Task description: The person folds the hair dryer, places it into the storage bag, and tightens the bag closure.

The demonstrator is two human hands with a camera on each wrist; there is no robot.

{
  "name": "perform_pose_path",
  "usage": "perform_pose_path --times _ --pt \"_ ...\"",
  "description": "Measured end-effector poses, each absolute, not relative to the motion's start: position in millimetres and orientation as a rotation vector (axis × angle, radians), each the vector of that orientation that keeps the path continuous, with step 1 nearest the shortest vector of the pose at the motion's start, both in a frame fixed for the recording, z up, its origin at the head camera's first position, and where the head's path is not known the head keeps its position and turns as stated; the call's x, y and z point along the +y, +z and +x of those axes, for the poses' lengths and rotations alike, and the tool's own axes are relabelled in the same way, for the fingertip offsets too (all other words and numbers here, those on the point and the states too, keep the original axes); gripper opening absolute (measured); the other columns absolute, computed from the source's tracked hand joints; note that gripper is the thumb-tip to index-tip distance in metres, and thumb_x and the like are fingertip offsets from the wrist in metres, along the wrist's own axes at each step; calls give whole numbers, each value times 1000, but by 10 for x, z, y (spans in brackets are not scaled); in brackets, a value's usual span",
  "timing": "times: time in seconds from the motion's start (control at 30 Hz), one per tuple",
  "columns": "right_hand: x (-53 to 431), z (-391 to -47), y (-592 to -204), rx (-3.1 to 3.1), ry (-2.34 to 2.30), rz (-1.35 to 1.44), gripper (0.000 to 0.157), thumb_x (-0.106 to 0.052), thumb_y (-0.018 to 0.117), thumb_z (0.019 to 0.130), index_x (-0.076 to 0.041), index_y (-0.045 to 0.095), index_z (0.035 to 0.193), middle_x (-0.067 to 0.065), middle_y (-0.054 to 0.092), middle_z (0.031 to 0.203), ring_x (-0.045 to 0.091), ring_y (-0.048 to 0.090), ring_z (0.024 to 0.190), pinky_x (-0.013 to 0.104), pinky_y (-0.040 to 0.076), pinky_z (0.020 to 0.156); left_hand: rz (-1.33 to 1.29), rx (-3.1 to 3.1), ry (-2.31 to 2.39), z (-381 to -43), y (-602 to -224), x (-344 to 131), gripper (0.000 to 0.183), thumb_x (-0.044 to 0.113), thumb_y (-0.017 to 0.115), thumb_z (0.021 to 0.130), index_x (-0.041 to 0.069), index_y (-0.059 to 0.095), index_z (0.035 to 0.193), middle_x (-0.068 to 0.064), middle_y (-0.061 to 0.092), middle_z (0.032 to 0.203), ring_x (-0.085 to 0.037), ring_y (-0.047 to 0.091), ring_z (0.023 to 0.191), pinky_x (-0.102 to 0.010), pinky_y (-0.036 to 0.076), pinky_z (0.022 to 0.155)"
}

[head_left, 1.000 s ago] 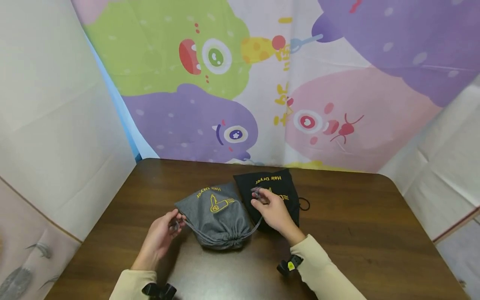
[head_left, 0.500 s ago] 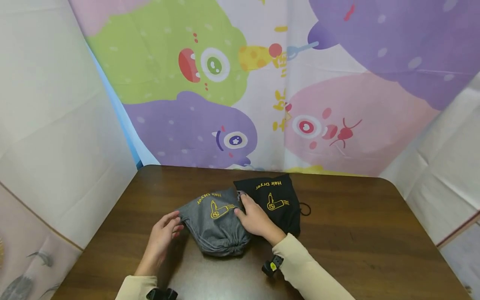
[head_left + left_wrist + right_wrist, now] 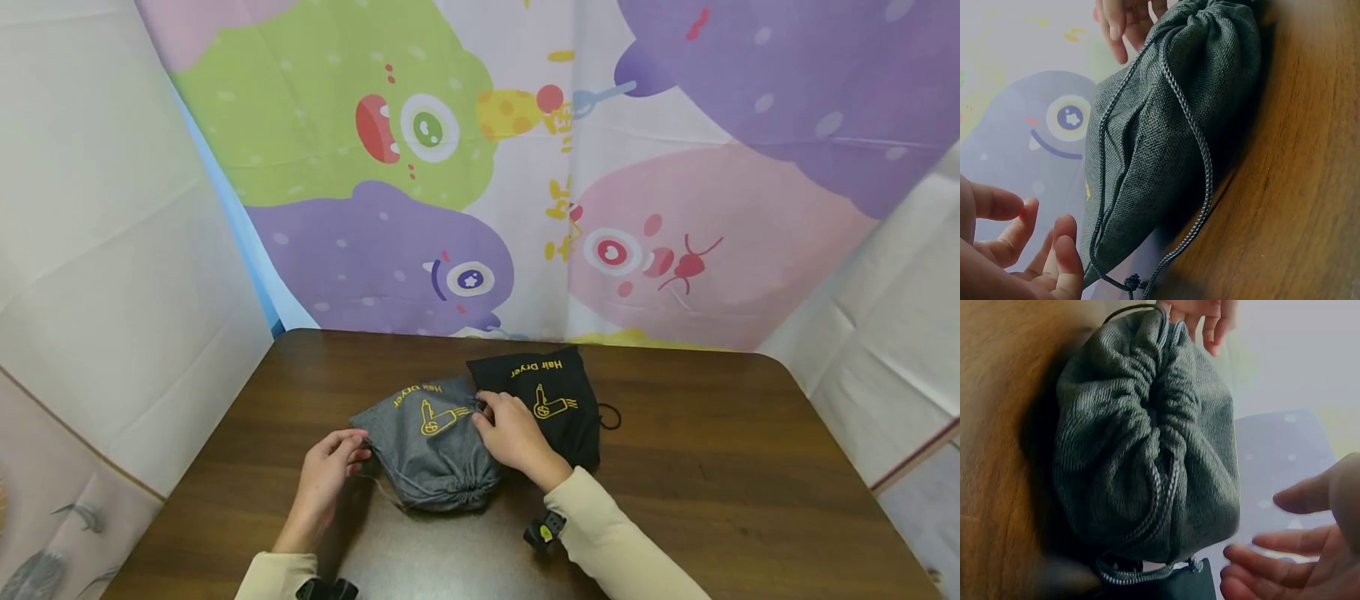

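A grey drawstring bag (image 3: 453, 458), printed "Hair Dryer" with a yellow dryer picture, lies plump on the table with its mouth gathered. My left hand (image 3: 324, 471) is at its left corner, fingers loosely bent. In the left wrist view, a slack grey cord (image 3: 1202, 150) loops down the bag's side to a knot (image 3: 1132, 282) near those fingers. My right hand (image 3: 517, 433) is at the bag's right edge, overlapping the black bag (image 3: 566, 433) behind. In the right wrist view its fingers (image 3: 1272, 565) are spread beside the grey bag, and another cord loop (image 3: 1129, 575) hangs below.
The brown wooden table (image 3: 720, 467) carries both bags. From the black bag's right side sticks a small black cord loop (image 3: 611, 417). A cartoon-printed cloth (image 3: 420, 250) hangs behind the table, with white cloth panels (image 3: 112, 208) at the sides.
One second ago both hands held the cord ends drawn out to either side. The cords now hang slack, and my right hand has moved left to the grey bag's edge.
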State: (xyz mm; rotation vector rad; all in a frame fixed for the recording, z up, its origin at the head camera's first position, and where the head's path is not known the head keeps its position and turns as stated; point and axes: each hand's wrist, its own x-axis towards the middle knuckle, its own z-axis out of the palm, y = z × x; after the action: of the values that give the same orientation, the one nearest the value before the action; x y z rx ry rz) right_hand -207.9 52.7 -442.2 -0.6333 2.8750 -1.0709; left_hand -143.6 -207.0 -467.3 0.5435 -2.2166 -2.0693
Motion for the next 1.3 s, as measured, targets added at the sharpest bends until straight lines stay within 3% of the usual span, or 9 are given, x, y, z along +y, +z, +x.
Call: perform_pose_path --times 0.3,0.6,0.9,1.17,1.3 --pt "648 -2099 -4386 2800 -1171 -701 18 -18 60 95 -8 72 102 6 66 94 17 57 85 34 46 77 524 -2223 -2049 -1465 -4622 -2015 25 10 50 99 -9 59 113 8 65 90 -6 64 74 -23 50 71" --pt "761 -2073 -4345 2801 -1198 -666 15 -18 60 96 -10 72 99 4 67 93 15 58 85 33 48 77 445 -2315 -1961 -1479 -4622 -1955 25 6 52 97 -12 60 112 7 66 87 -2 63 71 -23 50 70" --pt "934 -2064 -4294 2818 -1248 -601 13 -17 62 95 -10 72 97 2 67 91 13 57 83 31 47 76 360 -2402 -1769 -1510 -4554 -1839 23 6 54 96 -8 67 109 -12 72 97 -2 60 72 -21 49 70" --pt "1100 -2068 -4273 2866 -1286 -542 13 -15 63 93 -8 73 97 5 70 95 18 63 90 39 51 84 223 -2463 -1578 -1560 -4543 -1733 20 4 57 94 -3 71 106 -21 72 105 -16 70 80 -17 47 69" --pt "1192 -2060 -4255 2889 -1290 -521 13 -16 64 93 -7 73 97 6 69 95 19 64 89 39 52 82 174 -2470 -1491 -1603 -4549 -1691 19 5 59 93 -1 71 106 -19 72 105 -6 65 81 -16 47 73"
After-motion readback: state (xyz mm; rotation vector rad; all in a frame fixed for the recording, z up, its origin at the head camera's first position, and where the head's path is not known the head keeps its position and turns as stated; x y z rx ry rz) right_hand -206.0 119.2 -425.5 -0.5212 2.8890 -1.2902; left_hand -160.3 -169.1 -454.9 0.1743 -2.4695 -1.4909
